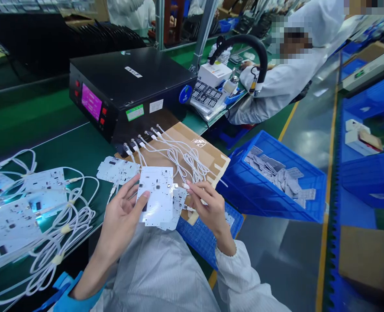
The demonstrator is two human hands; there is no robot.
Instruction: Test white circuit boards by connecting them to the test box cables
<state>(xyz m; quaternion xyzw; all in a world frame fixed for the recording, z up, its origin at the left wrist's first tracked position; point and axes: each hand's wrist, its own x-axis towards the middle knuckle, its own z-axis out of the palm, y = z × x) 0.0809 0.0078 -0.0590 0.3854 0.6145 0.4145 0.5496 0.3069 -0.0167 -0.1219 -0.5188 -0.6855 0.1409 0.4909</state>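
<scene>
My left hand [125,211] grips a white circuit board [157,190] by its left edge, thumb on top, holding it up over my lap. Pinched in my right hand [210,207] is the white USB cable plug [185,186], just right of the metal port on the board's right edge; a small gap seems to show between plug and port. Behind and below the held board, another white board [175,209] partly shows, with a cable end at its right side. More boards [117,170] lie on the bench just beyond my left hand.
A black test unit [130,86] with a pink screen stands ahead, bundled white cables [179,158] running from its front over cardboard [216,151]. Lit boards [16,216] and coiled cables [71,225] lie left. A blue crate [237,186] of boards stands right; a co-worker [276,91] sits beyond.
</scene>
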